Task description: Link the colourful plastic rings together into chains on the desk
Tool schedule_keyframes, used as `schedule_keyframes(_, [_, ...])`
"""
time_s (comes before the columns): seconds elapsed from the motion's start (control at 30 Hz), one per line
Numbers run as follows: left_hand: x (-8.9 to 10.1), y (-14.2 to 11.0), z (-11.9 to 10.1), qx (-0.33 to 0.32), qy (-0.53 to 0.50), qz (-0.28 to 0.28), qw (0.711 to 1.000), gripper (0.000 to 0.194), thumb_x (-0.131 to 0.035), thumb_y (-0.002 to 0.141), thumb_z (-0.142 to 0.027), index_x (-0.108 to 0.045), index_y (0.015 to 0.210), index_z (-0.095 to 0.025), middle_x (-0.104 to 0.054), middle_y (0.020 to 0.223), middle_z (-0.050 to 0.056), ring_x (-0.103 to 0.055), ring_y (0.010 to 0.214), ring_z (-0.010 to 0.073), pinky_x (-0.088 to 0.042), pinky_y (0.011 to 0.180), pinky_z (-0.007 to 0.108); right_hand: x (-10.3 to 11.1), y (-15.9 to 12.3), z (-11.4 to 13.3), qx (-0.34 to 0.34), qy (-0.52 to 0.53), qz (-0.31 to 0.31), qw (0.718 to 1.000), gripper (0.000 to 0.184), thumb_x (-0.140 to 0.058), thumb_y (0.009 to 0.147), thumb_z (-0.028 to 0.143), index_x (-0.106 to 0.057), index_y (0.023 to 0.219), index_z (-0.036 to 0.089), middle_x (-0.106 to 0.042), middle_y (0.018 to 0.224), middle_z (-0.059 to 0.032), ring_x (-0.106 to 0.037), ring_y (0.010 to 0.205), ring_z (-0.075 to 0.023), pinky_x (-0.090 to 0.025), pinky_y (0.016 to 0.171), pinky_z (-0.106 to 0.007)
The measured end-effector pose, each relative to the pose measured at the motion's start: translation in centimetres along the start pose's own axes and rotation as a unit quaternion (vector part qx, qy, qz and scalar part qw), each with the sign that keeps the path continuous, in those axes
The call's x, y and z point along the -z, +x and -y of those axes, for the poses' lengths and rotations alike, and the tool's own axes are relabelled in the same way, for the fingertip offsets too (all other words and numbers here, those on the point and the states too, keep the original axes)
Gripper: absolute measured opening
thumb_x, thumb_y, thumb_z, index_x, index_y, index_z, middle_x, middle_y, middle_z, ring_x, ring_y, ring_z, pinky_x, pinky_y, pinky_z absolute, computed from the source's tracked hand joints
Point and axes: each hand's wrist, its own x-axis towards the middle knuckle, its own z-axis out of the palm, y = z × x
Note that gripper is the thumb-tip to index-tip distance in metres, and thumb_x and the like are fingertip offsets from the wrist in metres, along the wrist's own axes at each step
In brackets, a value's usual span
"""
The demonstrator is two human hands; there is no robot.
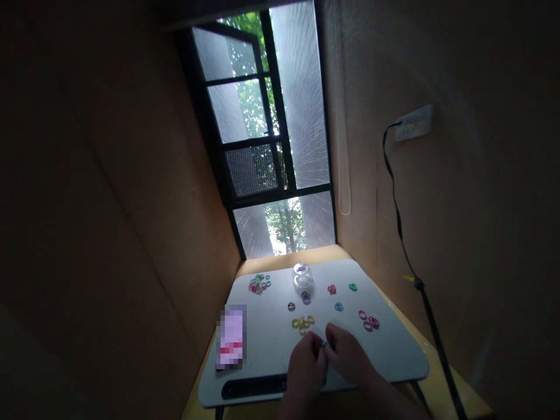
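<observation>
My left hand [307, 360] and my right hand [343, 350] meet over the front of the white table [262, 344], fingers curled in. Between their fingertips shows a bit of a small green hair tie [324, 344], mostly hidden; both hands pinch it. Just beyond the hands lies a loose group of yellow hair ties [303, 323]. Pink-red hair ties [370, 321] lie to the right. Farther back are blue [338, 306], red [332, 289], green [352, 287], purple [306, 298] and dark [291, 306] ones in small groups.
A clear jar [303, 279] stands near the table's far edge. A mixed-colour pile of hair ties [259, 284] lies back left. A phone-like blurred object [231, 337] rests at the left edge. A dark slot [254, 386] runs along the front; a black cable [431, 326] hangs at right.
</observation>
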Motion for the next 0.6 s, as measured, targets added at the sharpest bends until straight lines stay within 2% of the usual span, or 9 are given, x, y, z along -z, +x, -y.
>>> schedule_keyframes(0.6, [0.62, -0.93, -0.69, -0.009, -0.015, 0.004, 1.000, 0.005, -0.053, 0.083, -0.018, -0.054, 0.079, -0.019, -0.060, 0.075, -0.001, -0.053, 0.070, 0.0150, -0.034, 0.064, 0.026, -0.10, -0.56, 0.10, 0.015, -0.016, -0.007, 1.000, 0.011, -0.045, 0.071, 0.013, -0.040, 0.071, 0.022, -0.054, 0.067, 0.0026, -0.050, 0.063, -0.0147, -0.029, 0.060, -0.026])
